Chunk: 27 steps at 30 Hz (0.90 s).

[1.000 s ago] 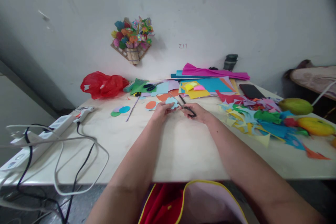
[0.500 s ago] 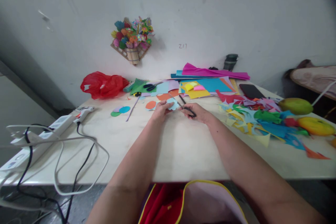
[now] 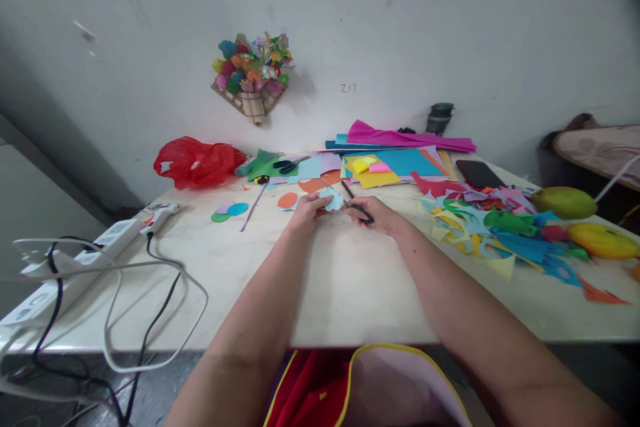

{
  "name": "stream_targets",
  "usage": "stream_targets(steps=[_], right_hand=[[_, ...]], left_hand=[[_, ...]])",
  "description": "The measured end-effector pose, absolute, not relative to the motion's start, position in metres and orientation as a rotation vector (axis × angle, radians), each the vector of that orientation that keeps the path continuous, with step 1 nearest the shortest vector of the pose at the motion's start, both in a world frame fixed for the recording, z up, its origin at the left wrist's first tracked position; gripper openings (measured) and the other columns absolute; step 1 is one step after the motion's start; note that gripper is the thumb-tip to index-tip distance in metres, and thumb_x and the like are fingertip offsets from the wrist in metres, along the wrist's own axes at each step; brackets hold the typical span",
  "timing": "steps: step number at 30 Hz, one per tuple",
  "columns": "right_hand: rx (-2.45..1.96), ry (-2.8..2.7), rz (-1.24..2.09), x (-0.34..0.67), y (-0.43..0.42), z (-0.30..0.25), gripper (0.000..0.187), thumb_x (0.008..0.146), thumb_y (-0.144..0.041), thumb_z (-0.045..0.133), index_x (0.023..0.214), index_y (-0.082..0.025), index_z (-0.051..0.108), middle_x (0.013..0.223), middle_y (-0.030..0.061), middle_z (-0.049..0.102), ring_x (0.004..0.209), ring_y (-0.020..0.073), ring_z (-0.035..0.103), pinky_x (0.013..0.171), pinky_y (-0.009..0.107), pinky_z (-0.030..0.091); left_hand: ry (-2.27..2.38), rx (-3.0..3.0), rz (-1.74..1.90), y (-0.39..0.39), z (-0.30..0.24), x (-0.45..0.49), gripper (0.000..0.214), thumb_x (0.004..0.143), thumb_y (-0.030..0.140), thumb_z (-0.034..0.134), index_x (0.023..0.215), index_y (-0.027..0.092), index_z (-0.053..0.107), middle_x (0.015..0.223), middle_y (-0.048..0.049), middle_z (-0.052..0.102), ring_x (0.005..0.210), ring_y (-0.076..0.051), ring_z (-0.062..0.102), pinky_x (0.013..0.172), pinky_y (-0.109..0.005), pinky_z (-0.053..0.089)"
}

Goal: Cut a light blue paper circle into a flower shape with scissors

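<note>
Pinched in my left hand [image 3: 311,207] is a small light-blue piece of paper [image 3: 334,203] with a wavy edge. My right hand [image 3: 374,213] is closed round the black handles of a pair of scissors [image 3: 361,213], whose blades point up and left by the paper's right edge. Just left of my left hand lies an orange paper circle [image 3: 287,200], with more light-blue paper beside it. Farther left, a blue paper circle [image 3: 237,209] and a green paper circle [image 3: 220,217] overlap a purple one.
Paper scraps [image 3: 480,220] cover the right side, near a phone [image 3: 480,174] and a green mango [image 3: 563,202]. Coloured sheets [image 3: 405,161], a second pair of scissors [image 3: 287,165] and a red plastic bag [image 3: 197,161] lie at the back. A power strip [image 3: 113,233] with cables stands left.
The light-blue paper has turned slightly in my left hand and sits a little farther right. The scissors and both arms have barely moved.
</note>
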State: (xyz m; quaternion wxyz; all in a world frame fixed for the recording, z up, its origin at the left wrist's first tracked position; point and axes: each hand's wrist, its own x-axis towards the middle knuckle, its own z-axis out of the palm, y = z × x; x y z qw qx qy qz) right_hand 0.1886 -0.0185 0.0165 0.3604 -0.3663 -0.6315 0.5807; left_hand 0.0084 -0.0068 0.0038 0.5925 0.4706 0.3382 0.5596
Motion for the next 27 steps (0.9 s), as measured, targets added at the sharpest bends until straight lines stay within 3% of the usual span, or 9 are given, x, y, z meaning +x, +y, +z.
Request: stream_targets(steps=[27], right_hand=[[-0.987,-1.652,1.41,0.1855,-0.0186,0.0143,0.025,0.064,-0.034,0.066,0.076,-0.012,0.061,0.045,-0.0046,0.045,0.038,0.0055,0.037,0.034,0.018,0.028]], left_hand=[[0.761,1.011,1.373,-0.0072,0.0053,0.0114,0.026,0.056,0.029,0.075,0.066,0.013,0.058,0.061,-0.002,0.062,0.055,-0.012,0.058,0.06,-0.028,0.048]])
